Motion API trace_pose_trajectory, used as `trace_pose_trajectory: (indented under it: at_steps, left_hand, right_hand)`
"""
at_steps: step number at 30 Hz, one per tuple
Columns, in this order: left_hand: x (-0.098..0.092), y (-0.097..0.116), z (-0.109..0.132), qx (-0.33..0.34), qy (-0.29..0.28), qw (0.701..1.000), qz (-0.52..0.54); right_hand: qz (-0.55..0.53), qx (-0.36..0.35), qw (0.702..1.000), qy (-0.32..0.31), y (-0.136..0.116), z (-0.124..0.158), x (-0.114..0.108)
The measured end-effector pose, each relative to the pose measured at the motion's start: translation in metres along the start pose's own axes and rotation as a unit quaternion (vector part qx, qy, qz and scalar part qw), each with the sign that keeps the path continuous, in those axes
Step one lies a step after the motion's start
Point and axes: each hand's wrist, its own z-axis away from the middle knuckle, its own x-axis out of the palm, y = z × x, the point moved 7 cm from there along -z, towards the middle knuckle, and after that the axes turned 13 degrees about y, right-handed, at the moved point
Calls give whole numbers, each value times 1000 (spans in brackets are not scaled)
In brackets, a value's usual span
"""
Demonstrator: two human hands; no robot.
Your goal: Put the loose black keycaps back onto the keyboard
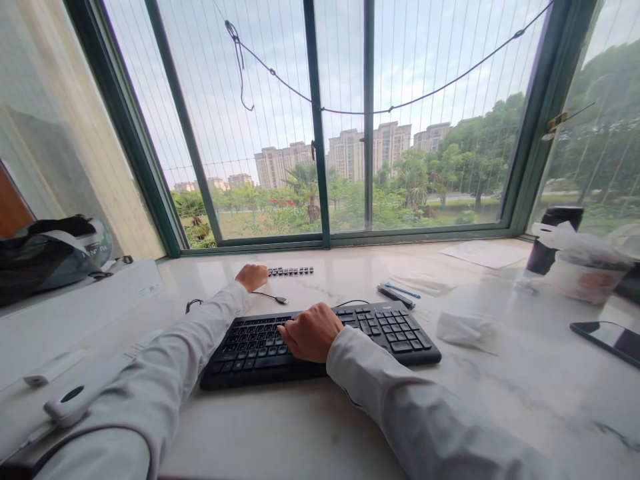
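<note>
A black keyboard (270, 373) lies at a slant on the marble-patterned sill, its number pad to the right. Over its middle keys rests my right hand (313, 333), fingers curled and closed; whatever they may hold is hidden beneath. My left hand (253, 277) reaches past the keyboard's far left side, its fingers drawn together at the left end of some rows of small black keycaps (293, 271). I cannot see what, if anything, is in those fingers. Between the left hand and keyboard lies a cable with a USB plug (281, 300).
Right of the keyboard's far edge lie dark slim tools (397, 295) and a blue stick (403, 290). Crumpled clear plastic (467, 330), a phone (613, 340) and a bagged tub (590, 273) sit at right. White devices (75, 400) and a black bag (45, 257) are at left.
</note>
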Motion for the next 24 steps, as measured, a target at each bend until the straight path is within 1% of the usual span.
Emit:
trace_pose_trajectory:
  at_steps: [3,6,7,8,10,12,15,19,21,24]
  left_hand:
    - [-24,6,7,1,38,999,19]
    - [-56,19,20,-1,81,996,38]
    - [-69,26,27,1,98,994,51]
    - [-84,33,34,6,137,987,89]
    - [-110,51,52,38,187,969,155]
    - [-127,68,71,72,213,956,189]
    - [-137,83,94,118,245,943,192]
    - [-140,83,108,139,332,911,202]
    - [-141,81,111,149,362,896,211]
    - [-143,82,114,158,382,884,217]
  right_hand:
    - [8,6,1000,12,2,0,-3]
    - [22,26,999,16,8,0,-5]
    - [28,37,999,17,11,0,-6]
    - [35,52,998,21,15,-1,-8]
    - [47,81,995,31,23,-1,-11]
    - [62,108,991,40,30,-1,-13]
    - [83,145,985,39,43,-1,-11]
    - [85,204,974,40,62,3,-3]
    - [50,217,974,50,66,3,3]
    - [-41,214,974,59,64,2,13]
